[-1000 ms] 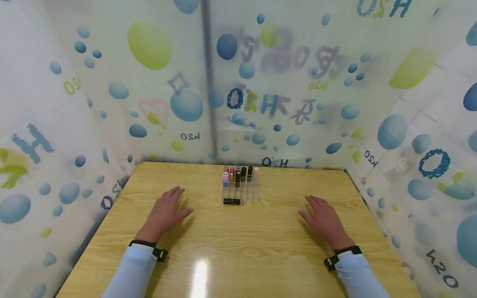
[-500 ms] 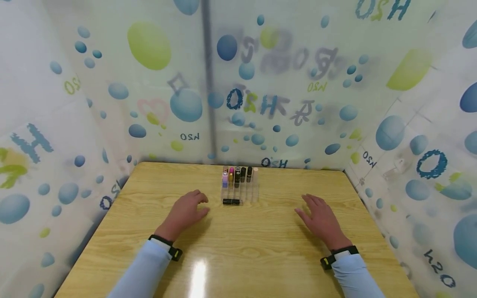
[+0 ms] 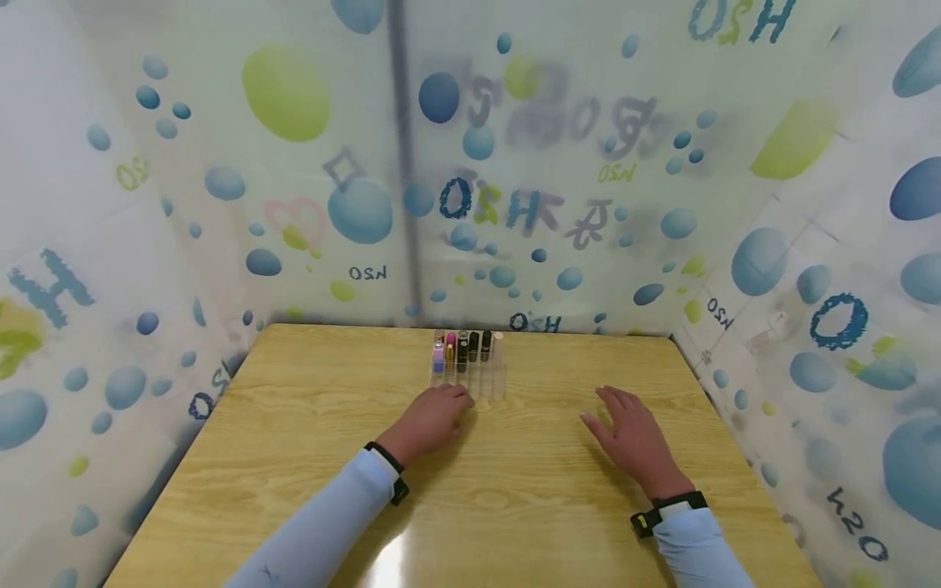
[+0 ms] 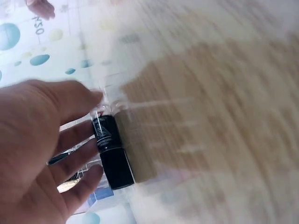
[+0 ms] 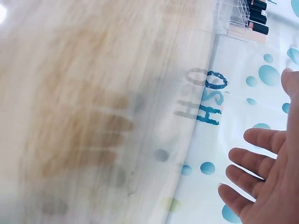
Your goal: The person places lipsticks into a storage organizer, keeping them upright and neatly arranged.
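My left hand (image 3: 429,418) has its fingers at the front of a clear lipstick organizer (image 3: 497,382), hiding what lies there in the head view. In the left wrist view a black lipstick (image 4: 114,154) lies lengthwise along the fingertips, with the thumb by its upper end and the fingers only slightly bent. Upright in the organizer's back rows stand several lipsticks (image 3: 461,349) with black, pink, gold and purple parts. Well to the right, my right hand (image 3: 638,437) is over the table with fingers loosely extended and nothing in them.
The wooden table (image 3: 529,506) carries the organizer near its back edge. Behind and on both sides hang white curtains (image 3: 588,73) printed with blue and green bubbles. Each wrist wears a black strap with a small device.
My left hand has moved right across the table to the front of the organizer, covering the lying black lipstick. The right hand has stayed nearly still. The head view has shifted slightly.
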The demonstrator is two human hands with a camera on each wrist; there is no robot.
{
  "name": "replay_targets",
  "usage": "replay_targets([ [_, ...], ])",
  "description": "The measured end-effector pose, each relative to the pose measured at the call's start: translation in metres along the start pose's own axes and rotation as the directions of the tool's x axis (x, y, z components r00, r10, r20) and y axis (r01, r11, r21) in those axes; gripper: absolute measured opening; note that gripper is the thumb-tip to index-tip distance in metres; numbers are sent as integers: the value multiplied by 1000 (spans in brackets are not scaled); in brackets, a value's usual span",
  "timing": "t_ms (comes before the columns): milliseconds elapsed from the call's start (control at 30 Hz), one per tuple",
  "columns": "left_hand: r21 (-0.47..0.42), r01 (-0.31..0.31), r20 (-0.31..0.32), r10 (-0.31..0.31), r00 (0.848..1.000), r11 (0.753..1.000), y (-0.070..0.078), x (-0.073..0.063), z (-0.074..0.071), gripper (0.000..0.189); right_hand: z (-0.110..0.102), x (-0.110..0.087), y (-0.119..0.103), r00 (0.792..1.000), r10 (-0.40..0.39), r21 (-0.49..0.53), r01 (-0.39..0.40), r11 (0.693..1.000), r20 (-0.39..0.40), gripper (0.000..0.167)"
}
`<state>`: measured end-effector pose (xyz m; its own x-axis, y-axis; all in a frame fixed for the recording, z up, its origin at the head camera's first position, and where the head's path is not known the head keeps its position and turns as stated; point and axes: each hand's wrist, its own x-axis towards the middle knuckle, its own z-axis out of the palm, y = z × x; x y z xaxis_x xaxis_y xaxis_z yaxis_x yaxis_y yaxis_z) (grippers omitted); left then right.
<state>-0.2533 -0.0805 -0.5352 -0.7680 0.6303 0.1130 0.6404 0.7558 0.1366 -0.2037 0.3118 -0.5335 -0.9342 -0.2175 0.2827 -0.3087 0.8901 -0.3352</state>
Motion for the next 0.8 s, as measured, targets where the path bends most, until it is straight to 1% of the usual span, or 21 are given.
replay_targets([
  [167,-24,-2,-32,1,1000,1000,-1,-5,0,10,-3,-3,-1,1000,19,-6,-19,1000,11,64],
  [233,-31,-8,-21,7,1000,1000,-2,-6,1,5,-4,-4,0,999,28,-7,-28,1000,16,64],
  [333,-49,-25,13,25,1000,998,-1,-6,0,5,-4,-3,-1,999,37,-5,-37,999,22,65],
  [433,-97,-28,55,34,998,995,0,-4,-3,3,-5,-3,-1,999,44,-1,-44,999,30,66],
  [467,-120,-22,63,29,998,993,1,-3,-5,4,-5,-3,-1,998,43,0,-43,999,33,66],
  [533,-159,14,77,-2,997,987,1,1,-9,8,-5,-3,-2,998,42,5,-42,999,38,66],
  [600,-194,48,69,-35,997,980,0,7,-14,11,-6,-3,-2,999,39,6,-40,999,37,66],
  [667,-231,81,49,-72,996,969,-2,14,-22,13,-6,-3,-3,999,39,10,-40,999,36,66],
  [733,-263,99,9,-100,995,960,-5,23,-31,14,-6,-2,-3,999,40,15,-40,999,36,66],
  [800,-292,103,-46,-121,992,951,-8,32,-41,16,-6,-2,-4,999,41,17,-42,999,35,66],
])
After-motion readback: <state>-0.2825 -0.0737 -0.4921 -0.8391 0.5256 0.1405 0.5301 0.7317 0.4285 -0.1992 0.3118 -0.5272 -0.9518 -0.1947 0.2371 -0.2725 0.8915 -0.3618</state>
